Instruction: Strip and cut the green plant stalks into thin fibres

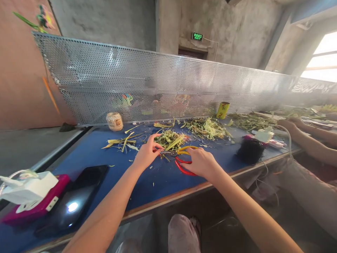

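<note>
My right hand (201, 162) is closed round the red handles of a pair of cutting pliers (181, 160) that lie low over the blue table (110, 154); a second, yellow-handled pair (187, 149) lies right behind them. My left hand (146, 153) pinches a small piece at the pliers' jaws, too small to name. Just beyond both hands sits a heap of green and yellow leaf strips (170, 138).
A perforated metal screen (105, 77) runs along the table's far side. A tape roll (114, 121), a yellow cylinder (222, 110) and more leaf scraps (207, 127) lie near it. A phone (76, 196), a pink power bank (39, 203) and a white charger (28, 186) sit at left. A co-worker's arms (310, 140) work at right, beside a black bundle (250, 151).
</note>
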Available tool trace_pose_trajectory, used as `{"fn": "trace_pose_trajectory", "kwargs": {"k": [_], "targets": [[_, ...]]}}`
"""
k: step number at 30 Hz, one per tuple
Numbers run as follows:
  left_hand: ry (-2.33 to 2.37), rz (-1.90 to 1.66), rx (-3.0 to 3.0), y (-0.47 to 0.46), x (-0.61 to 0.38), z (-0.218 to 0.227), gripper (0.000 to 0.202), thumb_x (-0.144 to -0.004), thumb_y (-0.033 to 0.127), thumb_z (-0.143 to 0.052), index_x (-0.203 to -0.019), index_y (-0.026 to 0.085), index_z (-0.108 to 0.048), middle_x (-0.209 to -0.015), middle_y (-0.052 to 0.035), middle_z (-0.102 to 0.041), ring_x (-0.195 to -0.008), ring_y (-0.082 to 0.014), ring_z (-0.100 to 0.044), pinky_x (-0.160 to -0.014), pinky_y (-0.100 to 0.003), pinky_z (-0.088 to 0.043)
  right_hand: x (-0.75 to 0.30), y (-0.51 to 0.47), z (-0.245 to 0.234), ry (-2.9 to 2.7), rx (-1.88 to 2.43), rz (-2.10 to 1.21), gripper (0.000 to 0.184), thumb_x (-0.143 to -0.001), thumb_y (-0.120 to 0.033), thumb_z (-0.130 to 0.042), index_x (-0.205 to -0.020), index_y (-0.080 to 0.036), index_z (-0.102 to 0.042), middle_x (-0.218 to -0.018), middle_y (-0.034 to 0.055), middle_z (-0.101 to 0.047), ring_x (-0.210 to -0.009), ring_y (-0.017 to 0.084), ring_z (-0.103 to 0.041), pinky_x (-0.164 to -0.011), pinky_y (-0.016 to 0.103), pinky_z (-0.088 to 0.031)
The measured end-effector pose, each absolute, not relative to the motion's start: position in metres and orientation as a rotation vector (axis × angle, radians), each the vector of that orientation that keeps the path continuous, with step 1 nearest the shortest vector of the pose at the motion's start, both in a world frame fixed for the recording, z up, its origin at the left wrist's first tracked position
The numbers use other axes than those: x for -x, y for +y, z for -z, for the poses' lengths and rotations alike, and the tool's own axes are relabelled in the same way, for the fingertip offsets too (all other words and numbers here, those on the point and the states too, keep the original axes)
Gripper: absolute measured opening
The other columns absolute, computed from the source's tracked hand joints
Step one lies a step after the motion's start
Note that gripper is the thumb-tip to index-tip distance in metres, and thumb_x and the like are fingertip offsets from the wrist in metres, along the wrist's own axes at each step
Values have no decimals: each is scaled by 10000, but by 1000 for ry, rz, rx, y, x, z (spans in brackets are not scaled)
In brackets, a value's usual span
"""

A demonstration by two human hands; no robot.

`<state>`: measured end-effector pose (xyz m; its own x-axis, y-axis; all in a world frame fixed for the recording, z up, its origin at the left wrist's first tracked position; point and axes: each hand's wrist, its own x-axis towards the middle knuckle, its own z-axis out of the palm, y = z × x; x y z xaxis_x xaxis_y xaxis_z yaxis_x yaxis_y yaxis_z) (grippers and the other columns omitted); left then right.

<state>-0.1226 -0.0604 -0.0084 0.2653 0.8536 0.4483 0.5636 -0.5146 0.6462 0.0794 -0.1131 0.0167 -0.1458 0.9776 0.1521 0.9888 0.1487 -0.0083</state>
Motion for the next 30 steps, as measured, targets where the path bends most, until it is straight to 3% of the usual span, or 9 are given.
{"fn": "trace_pose_trajectory", "kwargs": {"k": [20,30], "targets": [[1274,-1115,-2172,-61,121,8,350,-709,190,-514,-1019,253,-364,-768,33,-674,-612,-138,-635,-598,-242,-441,-79,-112,-14,-2272,1952,106,482,-703,-558,-408,-998,-197,-532,-858,88,-624,-870,265,-557,-659,344,-433],[1240,-1110,-2170,-64,119,6,283,-716,201,-518,-948,244,-360,-766,21,-675,-638,-144,-640,-610,-245,-443,-71,-111,-8,-2266,2006,92,561,-681,-577,-417,-990,-117,-502,-872,156,-597,-952,309,-506,-690,390,-434]]}}
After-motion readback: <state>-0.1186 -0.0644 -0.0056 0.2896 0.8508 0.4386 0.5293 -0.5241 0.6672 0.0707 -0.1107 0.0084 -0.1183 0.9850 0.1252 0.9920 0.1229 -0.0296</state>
